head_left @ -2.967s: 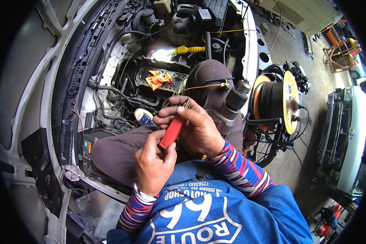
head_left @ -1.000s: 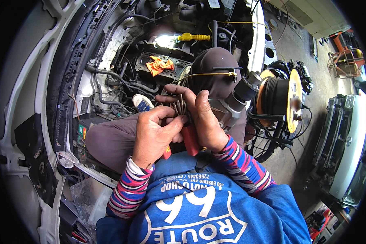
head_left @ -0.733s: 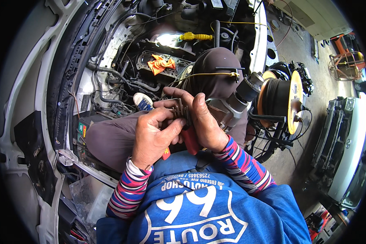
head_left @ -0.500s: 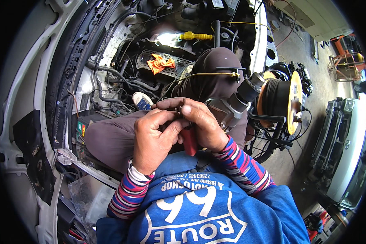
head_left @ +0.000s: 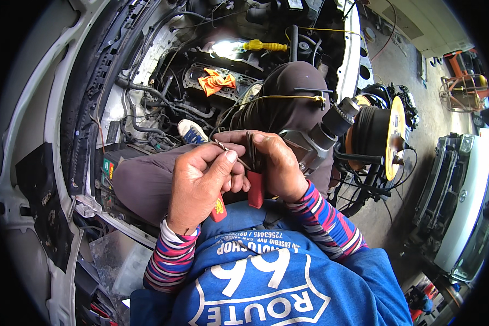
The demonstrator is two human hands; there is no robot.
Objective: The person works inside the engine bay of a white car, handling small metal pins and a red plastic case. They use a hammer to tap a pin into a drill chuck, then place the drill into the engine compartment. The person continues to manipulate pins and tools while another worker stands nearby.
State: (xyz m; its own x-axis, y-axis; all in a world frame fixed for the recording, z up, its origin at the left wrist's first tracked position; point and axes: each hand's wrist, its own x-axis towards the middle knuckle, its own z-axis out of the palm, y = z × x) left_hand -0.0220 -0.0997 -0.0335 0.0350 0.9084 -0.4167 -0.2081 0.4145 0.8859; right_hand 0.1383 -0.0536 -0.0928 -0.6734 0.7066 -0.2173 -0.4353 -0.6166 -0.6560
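My left hand pinches a slender metal drill bit between thumb and fingers; a red piece with yellow marking pokes out below its fingers. My right hand grips an open red case with several dark bits standing out of its top. Both hands are close together above my lap. Just beyond the right one, a drill with a large chuck leans by my bent knee. A yellow line with a fitting crosses that knee.
I sit inside an engine bay, where an orange rag lies on the engine below a lit yellow work lamp. The raised bonnet is at left. At right are a cable reel and a detached white bumper.
My left hand has shifted slightly left and drawn one bit away from the bunch. The bits came into view after the red case was opened; it was closed three seconds ago.
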